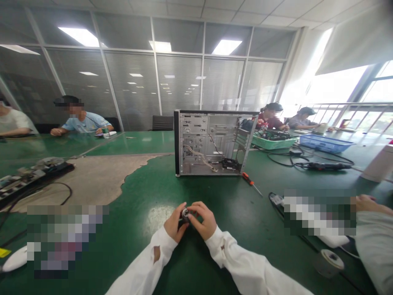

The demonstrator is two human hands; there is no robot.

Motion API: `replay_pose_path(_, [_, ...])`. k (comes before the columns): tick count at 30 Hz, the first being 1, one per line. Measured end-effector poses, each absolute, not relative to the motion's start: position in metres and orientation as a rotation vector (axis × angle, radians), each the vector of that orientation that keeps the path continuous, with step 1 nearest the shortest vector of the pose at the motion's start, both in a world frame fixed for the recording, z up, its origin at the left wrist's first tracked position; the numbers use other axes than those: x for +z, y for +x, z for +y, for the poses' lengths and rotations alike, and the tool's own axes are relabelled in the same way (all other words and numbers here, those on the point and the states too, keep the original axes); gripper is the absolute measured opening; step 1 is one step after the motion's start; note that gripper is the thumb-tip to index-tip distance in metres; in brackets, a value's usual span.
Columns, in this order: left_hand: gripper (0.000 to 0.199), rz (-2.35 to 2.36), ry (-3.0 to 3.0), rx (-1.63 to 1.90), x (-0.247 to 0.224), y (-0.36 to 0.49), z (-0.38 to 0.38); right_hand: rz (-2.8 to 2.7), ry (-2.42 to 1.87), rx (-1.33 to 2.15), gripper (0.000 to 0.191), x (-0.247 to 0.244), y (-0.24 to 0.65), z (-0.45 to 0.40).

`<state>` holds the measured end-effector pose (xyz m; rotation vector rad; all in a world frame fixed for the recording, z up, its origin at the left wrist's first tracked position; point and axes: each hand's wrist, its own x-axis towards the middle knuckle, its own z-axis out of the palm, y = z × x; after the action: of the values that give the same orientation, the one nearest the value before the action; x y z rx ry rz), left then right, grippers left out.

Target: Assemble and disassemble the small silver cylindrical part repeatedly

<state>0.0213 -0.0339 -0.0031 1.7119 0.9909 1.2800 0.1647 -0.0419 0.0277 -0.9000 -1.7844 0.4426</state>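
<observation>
Between my two hands is a small round part (185, 213), dark with a pale ring on its face; its exact kind I cannot make out. My left hand (176, 223) grips it from the left, fingers closed on its side. The fingertips of my right hand (203, 219) pinch it from the right. Both hands are just above the green table (147, 250). Beyond them an open computer case (215, 143) stands upright, with loose cables and a black fan (230, 164) inside. An orange-handled screwdriver (251, 183) lies by its lower right corner.
At right are a power strip (333, 238), a roll of tape (329, 263) and another person's sleeve (374, 241). Green (276, 142) and blue baskets (325, 143) sit farther back among black cables. Torn brown covering (101, 176) and electronic parts (33, 174) lie left. Several people sit around.
</observation>
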Motion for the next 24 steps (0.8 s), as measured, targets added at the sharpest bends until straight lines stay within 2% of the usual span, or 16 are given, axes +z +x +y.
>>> replay_pose_path(7, [0.060,0.993,1.994,1.226,-0.012,0.015,-0.026,-1.799,-0.969,0.381,0.009,0.036,0.157,-0.036])
replay_pose_path(12, [0.066,1.002,2.137,1.165,-0.010,0.010,-0.021,-1.757,-0.972,0.339,0.008,0.041,0.167,-0.028])
replay_pose_path(24, [0.063,1.290,2.061,1.220,-0.007,-0.014,-0.004,-1.991,-1.296,0.328,0.007,-0.001,0.194,-0.005])
